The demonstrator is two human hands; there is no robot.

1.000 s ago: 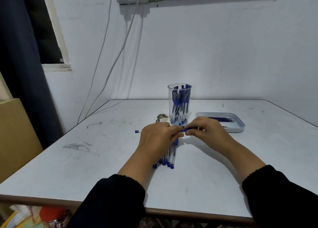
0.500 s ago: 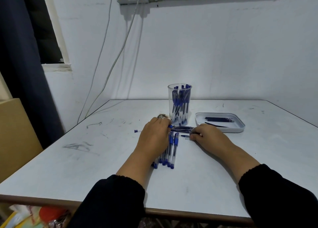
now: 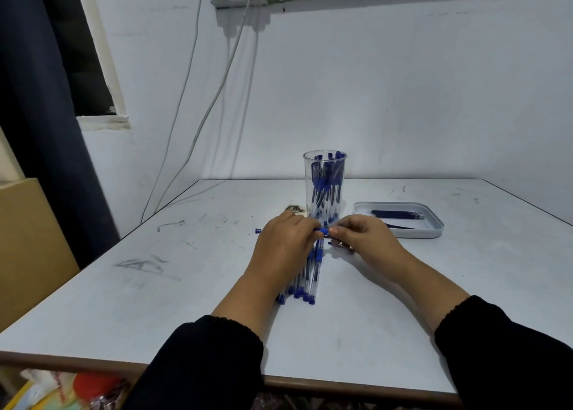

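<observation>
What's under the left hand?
A row of blue pens lies on the table under the left hand; their near ends stick out. The hand covers their far ends and the count. It and the right hand pinch a single pen above.

Left hand point(image 3: 283, 250), right hand point(image 3: 367, 239) on pen point(image 3: 322, 231)

White wall point(image 3: 403, 99) behind a scuffed white table point(image 3: 155, 301); dark curtain point(image 3: 40, 130) beside what seems a window point(image 3: 83, 62).
</observation>
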